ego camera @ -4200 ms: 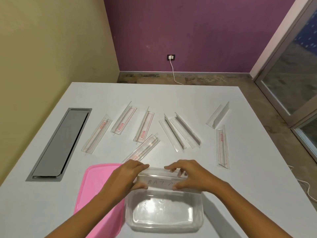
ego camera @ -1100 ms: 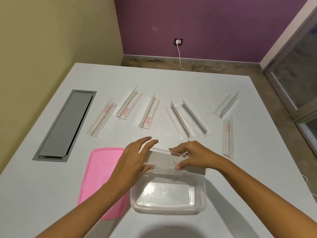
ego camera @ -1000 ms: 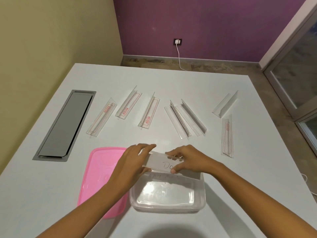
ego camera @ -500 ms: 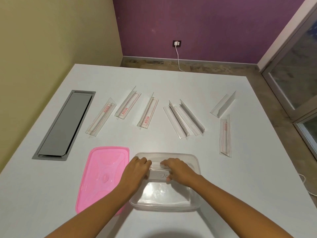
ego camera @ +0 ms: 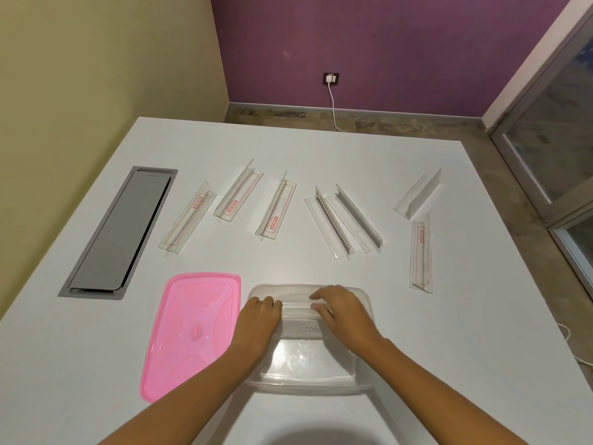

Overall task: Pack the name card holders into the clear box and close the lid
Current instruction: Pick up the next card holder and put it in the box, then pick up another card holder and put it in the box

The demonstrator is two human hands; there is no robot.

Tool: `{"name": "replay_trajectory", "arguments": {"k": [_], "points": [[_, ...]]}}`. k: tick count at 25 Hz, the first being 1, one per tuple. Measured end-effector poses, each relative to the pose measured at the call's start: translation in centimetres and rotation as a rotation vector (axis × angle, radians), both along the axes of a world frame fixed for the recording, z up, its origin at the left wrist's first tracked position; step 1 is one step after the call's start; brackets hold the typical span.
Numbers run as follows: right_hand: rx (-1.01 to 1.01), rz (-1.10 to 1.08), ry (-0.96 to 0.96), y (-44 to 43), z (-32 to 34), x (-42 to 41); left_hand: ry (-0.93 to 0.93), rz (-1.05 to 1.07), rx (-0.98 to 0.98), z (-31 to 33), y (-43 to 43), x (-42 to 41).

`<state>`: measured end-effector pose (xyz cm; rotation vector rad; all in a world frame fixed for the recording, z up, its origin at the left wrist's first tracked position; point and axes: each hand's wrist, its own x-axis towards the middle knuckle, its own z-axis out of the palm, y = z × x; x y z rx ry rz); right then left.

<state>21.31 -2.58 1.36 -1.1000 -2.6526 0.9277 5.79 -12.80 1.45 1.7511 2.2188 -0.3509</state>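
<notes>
The clear box (ego camera: 309, 382) stands open near the table's front edge. Both hands reach into its far half. My left hand (ego camera: 259, 319) and my right hand (ego camera: 343, 313) press on the two ends of a clear name card holder (ego camera: 300, 327) with handwriting on its card, lying flat inside the box. The pink lid (ego camera: 192, 332) lies flat on the table just left of the box. Several more clear name card holders lie in a loose row beyond, from the leftmost one (ego camera: 187, 220) to the rightmost one (ego camera: 421, 253).
A grey cable hatch (ego camera: 122, 229) is set into the white table (ego camera: 321, 149) at the left. A yellow wall runs along the left edge, a purple wall with a socket and white cable (ego camera: 332, 101) stands behind. Glass doors are at the right.
Both hands have lowered the written name card holder from above the box's far rim down into the box, where it now lies flat. Earlier one more holder left the table.
</notes>
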Motion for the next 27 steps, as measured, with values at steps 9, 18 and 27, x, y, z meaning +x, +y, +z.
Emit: {"name": "replay_trajectory", "arguments": {"k": [9,18,27], "points": [[0.085,-0.379,0.128,8.9,1.3,-1.7,-0.058,0.036,0.122,-0.4,0.7,0.2],[-0.021,-0.435,-0.305,13.9,-2.4,-5.4,-0.198,0.094,0.067,-1.5,1.0,0.3],[-0.129,-0.653,-0.086,14.3,-1.7,-4.1,-0.336,0.135,0.17,-0.9,1.1,0.3]]}}
